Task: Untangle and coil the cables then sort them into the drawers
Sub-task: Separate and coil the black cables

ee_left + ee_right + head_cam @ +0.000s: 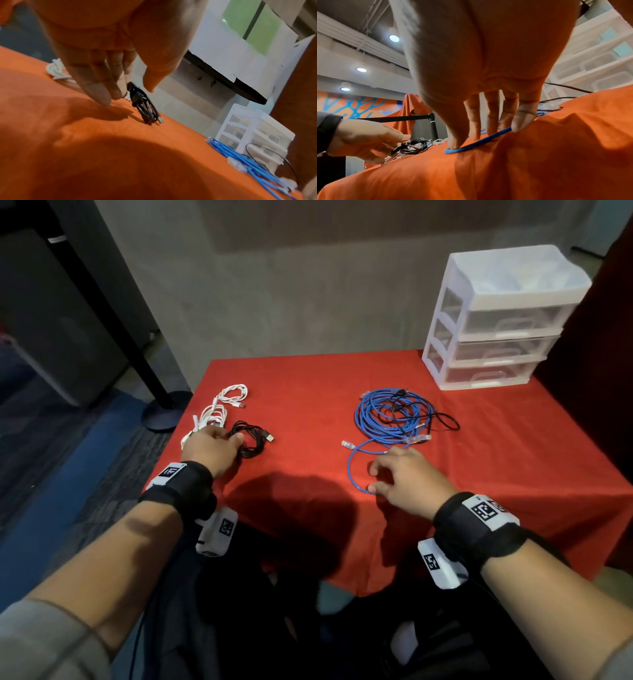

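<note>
A loose blue network cable (383, 419) lies in a pile on the red tablecloth (308, 378), with a thin black cable (445, 419) tangled through it. My right hand (376, 479) is spread over the blue cable's near loop (479, 142); thumb and fingers (520, 119) press on it with straight fingers. At the left, a coiled black USB cable (250, 440) lies beside a bundle of white cable (219, 409). My left hand (222, 443) hovers at the black coil (145, 108), its fingers (96, 83) straight and the thumb apart, gripping nothing.
A white plastic three-drawer unit (496, 326) stands at the table's far right corner, all drawers pushed in. A black post with a round base (164, 412) stands on the floor off the table's left edge. A dark bag lies below the near edge.
</note>
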### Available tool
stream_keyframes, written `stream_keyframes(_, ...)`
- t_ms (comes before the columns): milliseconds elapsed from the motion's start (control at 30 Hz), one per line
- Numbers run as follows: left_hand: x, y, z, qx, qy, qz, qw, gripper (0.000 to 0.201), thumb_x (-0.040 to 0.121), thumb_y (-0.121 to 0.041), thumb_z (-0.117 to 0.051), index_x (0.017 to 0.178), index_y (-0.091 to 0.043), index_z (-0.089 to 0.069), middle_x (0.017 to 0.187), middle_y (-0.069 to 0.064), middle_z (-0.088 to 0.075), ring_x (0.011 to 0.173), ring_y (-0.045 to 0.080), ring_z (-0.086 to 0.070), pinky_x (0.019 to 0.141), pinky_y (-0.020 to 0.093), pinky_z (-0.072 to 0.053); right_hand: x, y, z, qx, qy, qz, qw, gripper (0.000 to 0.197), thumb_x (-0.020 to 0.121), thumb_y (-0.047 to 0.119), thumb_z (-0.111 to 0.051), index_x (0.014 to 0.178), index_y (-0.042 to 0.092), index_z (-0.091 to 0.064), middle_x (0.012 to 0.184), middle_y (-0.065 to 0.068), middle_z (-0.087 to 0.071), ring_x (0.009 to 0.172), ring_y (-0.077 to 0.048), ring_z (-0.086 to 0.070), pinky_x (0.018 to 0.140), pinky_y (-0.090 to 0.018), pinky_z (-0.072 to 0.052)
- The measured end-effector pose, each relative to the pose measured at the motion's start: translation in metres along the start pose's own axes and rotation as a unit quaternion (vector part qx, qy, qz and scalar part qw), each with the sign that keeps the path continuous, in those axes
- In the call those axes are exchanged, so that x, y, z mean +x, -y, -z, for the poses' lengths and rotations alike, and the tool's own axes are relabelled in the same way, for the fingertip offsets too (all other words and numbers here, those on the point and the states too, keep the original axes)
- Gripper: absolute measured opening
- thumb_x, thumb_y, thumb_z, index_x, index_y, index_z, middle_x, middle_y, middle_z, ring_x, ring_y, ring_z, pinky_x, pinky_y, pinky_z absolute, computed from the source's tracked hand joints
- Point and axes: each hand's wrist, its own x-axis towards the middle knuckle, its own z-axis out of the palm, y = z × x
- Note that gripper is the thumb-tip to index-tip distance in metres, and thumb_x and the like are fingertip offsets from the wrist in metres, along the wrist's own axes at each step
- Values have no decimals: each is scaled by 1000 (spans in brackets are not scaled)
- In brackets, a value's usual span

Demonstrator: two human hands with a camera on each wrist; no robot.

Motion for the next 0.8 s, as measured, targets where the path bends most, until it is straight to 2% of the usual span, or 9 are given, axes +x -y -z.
stream_keyframes(167,-12,-1,-5,107,-53,-90,989,52,86,-50,-68,127,-19,-62,131,15,-53,122,34,-52,109,39,-41,-3,-3,-2,-10,14,24,1000,35,74,49,-84,95,30,-65,101,8,-53,105,-19,-47,97,-35,-43)
stream_keyframes(300,-39,-22,-28,55,-54,-229,970,37,87,-44,-64,114,-19,-68,114,9,-62,110,27,-56,101,36,-44,1,-2,2,43,-1,53,998,25,81,49,-77,74,31,-61,84,9,-58,88,-18,-56,83,-33,-45)
stream_keyframes(367,-59,-37,-44,26,0,-288,957,26,90,-36,-67,109,-19,-71,105,3,-64,99,19,-58,93,28,-43,12,-10,15,71,-113,19,991,23,84,46,-73,72,29,-62,81,3,-60,84,-24,-60,78,-31,-40)
stream_keyframes(433,-77,-50,-63,-4,56,-361,931,23,90,-33,-65,105,-18,-72,99,2,-66,90,16,-61,87,23,-44,22,-23,36,25,-254,-50,966,20,83,46,-71,84,27,-64,108,-6,-60,105,-33,-54,89,-33,-34)
stream_keyframes(500,-93,-63,-81,-27,110,-416,902,25,89,-36,-61,102,-18,-73,93,-1,-66,86,13,-61,84,23,-46,31,-36,56,24,-249,-156,956,26,84,47,-73,93,25,-63,137,-11,-47,128,-36,-38,104,-33,-27)
stream_keyframes(600,-102,-87,-103,-45,146,-421,894,18,90,-30,-64,101,-20,-73,88,-6,-63,80,6,-57,79,16,-41,46,-55,67,161,-149,-211,953,24,86,43,-74,89,20,-68,113,-5,-66,109,-26,-53,108,-34,-37)
stream_keyframes(667,-100,-107,-110,-76,149,-398,902,19,89,-29,-65,105,-20,-72,90,-6,-62,74,2,-56,75,11,-39,50,-56,77,239,-207,-169,933,3,90,20,-70,89,22,-68,96,-3,-71,91,-21,-62,101,-40,-50)
stream_keyframes(733,-95,-128,-113,-110,143,-383,906,27,91,-29,-65,117,-20,-67,102,-3,-61,68,-1,-57,72,9,-41,52,-51,91,250,-257,-120,926,22,92,0,-58,96,17,-71,96,-3,-70,89,-18,-64,95,-31,-52)
stream_keyframes(800,-88,-149,-112,-102,129,-383,909,36,93,-27,-65,128,-21,-61,113,-4,-58,65,-5,-58,75,12,-43,54,-43,103,214,-280,-79,933,21,91,2,-58,92,16,-73,96,0,-72,93,-18,-65,94,-28,-49)
